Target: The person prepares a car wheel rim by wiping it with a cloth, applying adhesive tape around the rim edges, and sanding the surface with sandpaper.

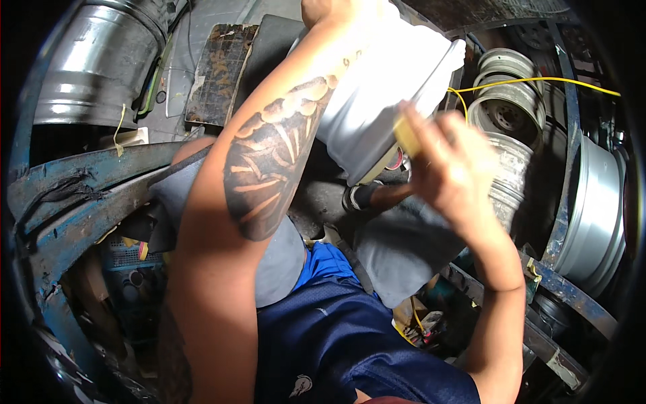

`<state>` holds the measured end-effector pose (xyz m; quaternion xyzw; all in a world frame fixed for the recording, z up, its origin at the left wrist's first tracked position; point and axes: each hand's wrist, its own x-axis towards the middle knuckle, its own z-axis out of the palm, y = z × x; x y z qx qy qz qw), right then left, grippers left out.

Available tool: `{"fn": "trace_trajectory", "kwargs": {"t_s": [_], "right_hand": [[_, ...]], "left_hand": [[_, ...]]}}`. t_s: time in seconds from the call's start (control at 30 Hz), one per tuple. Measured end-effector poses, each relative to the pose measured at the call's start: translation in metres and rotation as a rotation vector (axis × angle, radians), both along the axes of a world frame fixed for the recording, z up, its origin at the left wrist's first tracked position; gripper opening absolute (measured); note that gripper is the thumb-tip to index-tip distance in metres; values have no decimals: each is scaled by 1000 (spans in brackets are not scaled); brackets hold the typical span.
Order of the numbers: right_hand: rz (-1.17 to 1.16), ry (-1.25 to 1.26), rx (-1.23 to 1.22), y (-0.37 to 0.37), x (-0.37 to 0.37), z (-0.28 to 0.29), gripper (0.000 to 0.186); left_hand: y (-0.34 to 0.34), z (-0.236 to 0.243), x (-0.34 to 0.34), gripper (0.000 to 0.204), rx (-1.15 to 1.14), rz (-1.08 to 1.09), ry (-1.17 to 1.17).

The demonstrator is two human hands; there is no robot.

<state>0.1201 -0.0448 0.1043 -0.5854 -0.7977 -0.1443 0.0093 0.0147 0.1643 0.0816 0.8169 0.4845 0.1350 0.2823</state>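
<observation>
A bright white object (pixel 363 101), washed out by light at its top, stands in front of me over my legs. My left forearm reaches up along its left side, and my left hand (pixel 336 12) is at its top edge, fingers too washed out to make out. My right hand (pixel 447 161), blurred, is closed on a small yellow pad (pixel 408 138) at the right side of the white object. A small red round thing (pixel 395 160) shows under that object's lower edge.
A blue metal frame (pixel 81 188) runs along the left, below a large silver cylinder (pixel 94 60). A worn board (pixel 212 74) lies behind my left arm. Stacked wheel rims (pixel 505 108), a yellow cable (pixel 552 79), another blue post (pixel 565 202) and a silver rim (pixel 592 215) are on the right.
</observation>
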Motion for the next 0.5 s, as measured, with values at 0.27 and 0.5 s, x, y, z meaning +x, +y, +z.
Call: {"fn": "trace_trajectory", "kwargs": {"t_s": [0.27, 0.5], "right_hand": [[168, -12, -57, -16, 5, -13, 52], [261, 10, 15, -23, 6, -28, 43]], "left_hand": [[-4, 3, 3, 36, 6, -24, -23], [-3, 0, 0, 42, -29, -103, -23]]}}
